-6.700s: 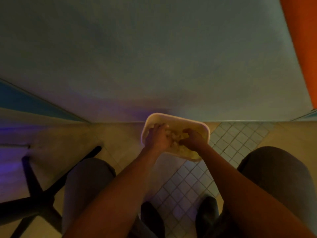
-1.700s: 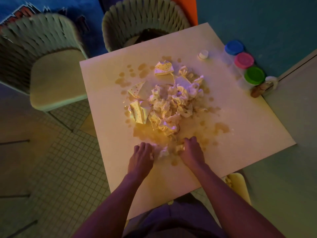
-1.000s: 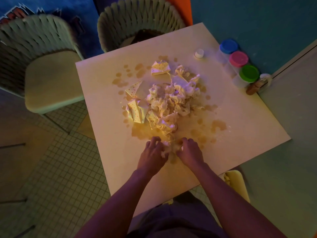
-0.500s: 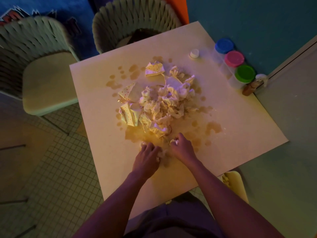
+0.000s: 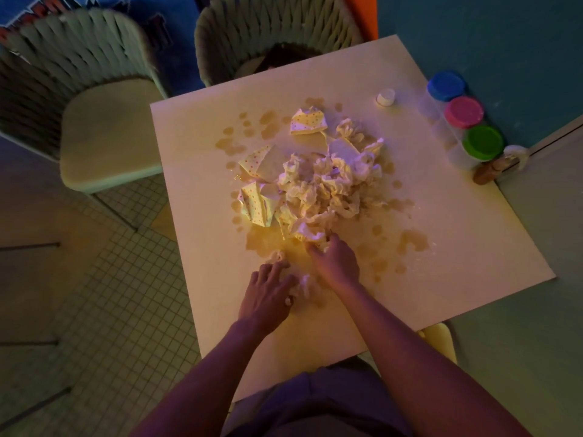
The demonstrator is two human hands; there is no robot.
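Left hand (image 5: 268, 294) presses a small wad (image 5: 301, 283) onto the wet counter (image 5: 457, 231), fingers spread, likely blotting; right hand (image 5: 336, 263) fingers curl into the paper pile (image 5: 318, 190), likely gathering more.

Heap of crumpled pale paper (image 5: 325, 187): mid-bench (image 5: 457, 234), loose and wrinkled, lying among yellowish stains (image 5: 411, 241). 3 flatter dotted pieces (image 5: 257, 206), partly folded: 2 at the heap's left edge, 1 at its far edge. Near edge of the heap lies under the right hand (image 5: 336, 263), whose fingers curl into it. 1 small wad (image 5: 301, 283) sits apart from the heap, between both hands, against the left hand (image 5: 268, 293) thumb.
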